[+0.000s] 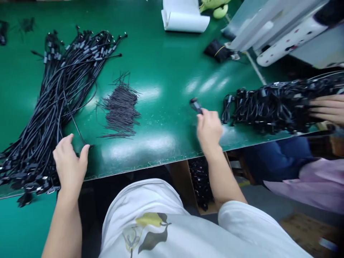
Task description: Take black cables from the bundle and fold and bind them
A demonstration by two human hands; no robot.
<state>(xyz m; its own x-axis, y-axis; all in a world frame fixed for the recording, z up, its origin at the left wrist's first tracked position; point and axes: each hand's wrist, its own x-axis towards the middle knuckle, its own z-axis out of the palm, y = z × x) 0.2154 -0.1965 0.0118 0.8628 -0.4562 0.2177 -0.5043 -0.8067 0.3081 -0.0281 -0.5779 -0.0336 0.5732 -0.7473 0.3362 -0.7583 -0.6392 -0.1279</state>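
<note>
My left hand point(70, 163) rests at the right side of a large heap of loose black cables point(60, 93), its thumb and fingers spread apart near a single strand. Over the bare green tabletop, my right hand point(210, 130) is closed around a coiled black cable point(196, 104), whose connector end sticks out past the fingers. To the right of that hand, a bundled cable point(227, 109) lies beside a long row of bundled black cables point(264, 107). Between my hands sits a pile of short black twist ties point(122, 109).
A co-worker's hand point(329, 109) touches the right end of the row. White paper point(185, 19), a black pouch-like bundle point(217, 51) and a spotted white cylinder point(291, 39) are at the back. Below the table edge stands a box point(185, 184) with black cables.
</note>
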